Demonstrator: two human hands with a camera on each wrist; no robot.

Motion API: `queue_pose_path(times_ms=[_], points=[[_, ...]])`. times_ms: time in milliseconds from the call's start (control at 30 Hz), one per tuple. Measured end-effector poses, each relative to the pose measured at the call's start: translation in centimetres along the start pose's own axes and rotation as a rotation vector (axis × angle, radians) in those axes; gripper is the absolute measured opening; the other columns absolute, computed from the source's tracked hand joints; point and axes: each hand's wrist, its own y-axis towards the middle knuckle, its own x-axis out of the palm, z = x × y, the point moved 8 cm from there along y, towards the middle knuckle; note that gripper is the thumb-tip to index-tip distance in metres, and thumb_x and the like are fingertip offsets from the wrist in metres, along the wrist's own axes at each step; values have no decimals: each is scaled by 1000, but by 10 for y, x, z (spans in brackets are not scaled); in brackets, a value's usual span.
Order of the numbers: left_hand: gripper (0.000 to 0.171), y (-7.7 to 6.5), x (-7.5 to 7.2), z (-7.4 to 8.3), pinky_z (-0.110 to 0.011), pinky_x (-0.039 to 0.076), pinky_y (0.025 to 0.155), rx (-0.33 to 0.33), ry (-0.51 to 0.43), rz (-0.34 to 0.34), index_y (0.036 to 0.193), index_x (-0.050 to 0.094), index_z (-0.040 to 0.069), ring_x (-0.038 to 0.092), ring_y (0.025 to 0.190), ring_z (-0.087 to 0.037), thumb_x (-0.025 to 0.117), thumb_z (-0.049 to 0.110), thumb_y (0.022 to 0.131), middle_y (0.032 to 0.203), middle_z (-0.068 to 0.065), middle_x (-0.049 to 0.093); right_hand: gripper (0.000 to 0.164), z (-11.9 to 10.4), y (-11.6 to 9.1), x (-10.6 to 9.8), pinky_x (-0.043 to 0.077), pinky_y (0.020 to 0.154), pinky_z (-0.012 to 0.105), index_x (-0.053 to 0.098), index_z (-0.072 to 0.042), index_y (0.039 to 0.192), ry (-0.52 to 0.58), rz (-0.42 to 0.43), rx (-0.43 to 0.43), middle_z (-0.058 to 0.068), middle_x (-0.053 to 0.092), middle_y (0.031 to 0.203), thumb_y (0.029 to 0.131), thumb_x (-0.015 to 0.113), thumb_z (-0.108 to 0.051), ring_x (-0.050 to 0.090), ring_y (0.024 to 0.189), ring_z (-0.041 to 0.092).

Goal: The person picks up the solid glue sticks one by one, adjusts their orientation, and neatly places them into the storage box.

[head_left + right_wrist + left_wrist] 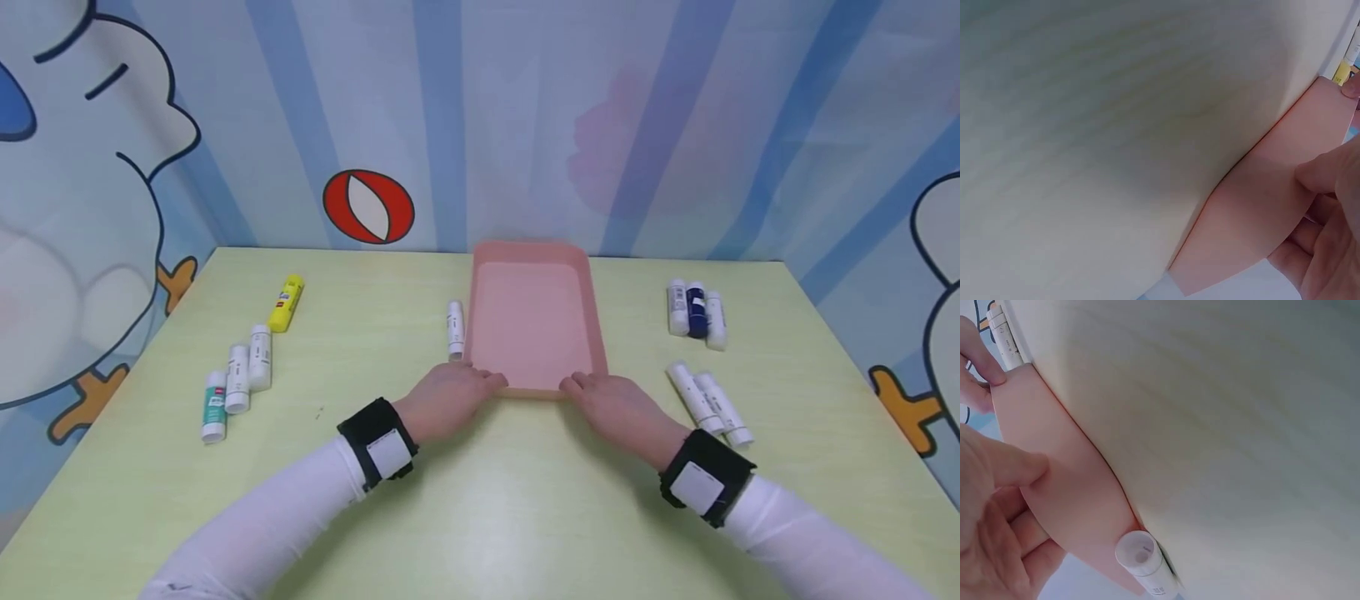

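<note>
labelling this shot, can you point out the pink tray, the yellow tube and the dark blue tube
Pink tray (pixel 534 321): head view, on the bare inside floor.
Yellow tube (pixel 286 305): head view, on the middle of its body.
Dark blue tube (pixel 697 311): head view, on the middle of its body.

There, left hand's (pixel 447 402) fingers hide a pink tray (pixel 534 321) corner; just beyond them, a white tube's (pixel 455 330) print looks too tiny to read!

One tray (pixel 534 325), seemingly ten tubes (pixel 455 329)
</note>
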Motion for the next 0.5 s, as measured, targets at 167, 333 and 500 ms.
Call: queue_pose_path(times_ms=[167,333,500], points=[[28,-5,0,-1,-32,52,80,17,-22,14,116,65,10,63,87,-16,62,-1,91,105,-3,71,24,-9,-3,-1,54,65,34,56,1,107,5,-16,-8,13,65,94,85,60,10,62,71,21],[26,-11,-2,-5,-32,52,84,22,-96,16,115,67,11,63,89,-15,62,1,92,107,-2,70,22,-20,-2,-4,54,61,34,57,1,105,11,-51,-7,15,66,94,85,63,9,61,67,21],[20,-16,-5,-8,-32,51,87,35,-128,10,111,68,11,61,88,-15,63,3,93,105,-1,70,20,-33,-1,-6,45,48,28,56,-1,99,21,-38,-47,7,57,77,84,63,9,47,53,14]])
